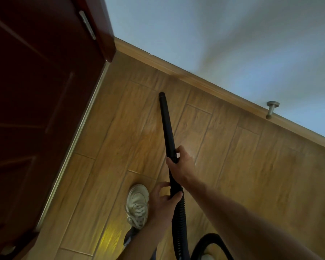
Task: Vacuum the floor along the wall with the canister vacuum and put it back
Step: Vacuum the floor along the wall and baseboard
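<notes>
A long black vacuum wand (165, 121) points down at the wooden floor (233, 166), its open tip close to the wooden baseboard (195, 76) under the pale wall (214, 34). My right hand (180, 164) grips the wand at its upper end. My left hand (162, 198) holds the wand just below, where the ribbed black hose (179, 228) begins. The hose runs down and loops at the bottom edge. The canister itself is out of view.
A dark red door (36, 109) stands open on the left, its edge reaching the corner. A metal door stopper (271, 109) sticks out of the baseboard at right. My foot in a white sneaker (137, 205) stands on the floor beside my left hand.
</notes>
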`<control>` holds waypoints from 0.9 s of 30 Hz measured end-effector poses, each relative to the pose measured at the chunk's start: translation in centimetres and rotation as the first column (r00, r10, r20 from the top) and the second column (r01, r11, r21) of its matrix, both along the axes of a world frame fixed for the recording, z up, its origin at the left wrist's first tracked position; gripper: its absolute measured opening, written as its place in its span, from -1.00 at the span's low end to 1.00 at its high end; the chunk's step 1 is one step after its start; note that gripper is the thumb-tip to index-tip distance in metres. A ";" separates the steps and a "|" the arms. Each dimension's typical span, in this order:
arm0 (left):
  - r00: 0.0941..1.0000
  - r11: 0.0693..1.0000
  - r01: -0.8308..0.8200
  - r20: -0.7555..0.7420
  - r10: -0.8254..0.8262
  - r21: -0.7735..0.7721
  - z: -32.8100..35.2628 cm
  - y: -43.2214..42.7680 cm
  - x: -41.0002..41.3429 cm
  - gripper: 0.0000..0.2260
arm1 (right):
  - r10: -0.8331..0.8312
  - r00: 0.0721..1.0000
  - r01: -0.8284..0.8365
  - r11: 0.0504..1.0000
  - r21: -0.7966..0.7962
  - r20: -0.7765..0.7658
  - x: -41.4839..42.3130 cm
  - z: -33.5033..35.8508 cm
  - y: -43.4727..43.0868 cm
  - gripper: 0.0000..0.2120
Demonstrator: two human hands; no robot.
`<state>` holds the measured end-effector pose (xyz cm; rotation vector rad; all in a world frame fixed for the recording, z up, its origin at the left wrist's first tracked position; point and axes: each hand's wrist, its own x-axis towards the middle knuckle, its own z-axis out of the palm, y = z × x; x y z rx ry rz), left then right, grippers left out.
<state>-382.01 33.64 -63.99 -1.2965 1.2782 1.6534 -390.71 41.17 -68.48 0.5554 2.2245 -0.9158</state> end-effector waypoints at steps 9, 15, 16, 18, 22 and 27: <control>0.997 0.997 -0.070 -0.035 0.069 -0.025 -0.2 -2.8 -2.5 -0.76 | 0.119 0.992 -0.118 0.993 0.025 -0.046 -3.3 -0.6 -3.6 -0.77; 0.994 0.993 -0.101 -0.057 0.098 -0.054 -0.8 -4.8 -5.0 -0.78 | 0.177 0.981 -0.174 0.984 0.048 -0.073 -6.0 -1.5 -6.1 -0.80; 0.994 0.994 -0.097 -0.058 0.094 -0.058 -1.0 -5.2 -5.4 -0.78 | 0.177 0.981 -0.174 0.984 0.046 -0.080 -6.5 -1.6 -6.6 -0.79; 0.993 0.993 -0.097 -0.069 0.093 -0.063 -1.1 -6.1 -6.2 -0.79 | 0.181 0.980 -0.179 0.983 0.037 -0.087 -7.5 -1.9 -7.5 -0.79; 0.986 0.988 -0.143 -0.100 0.136 -0.067 -1.1 -7.4 -8.1 -0.77 | 0.213 0.973 -0.213 0.977 0.004 -0.094 -9.1 -2.3 -9.4 -0.78; 0.982 0.986 -0.161 -0.104 0.154 -0.054 -0.8 -7.4 -9.1 -0.77 | 0.201 0.973 -0.202 0.979 0.005 -0.116 -9.9 -2.6 -9.7 -0.78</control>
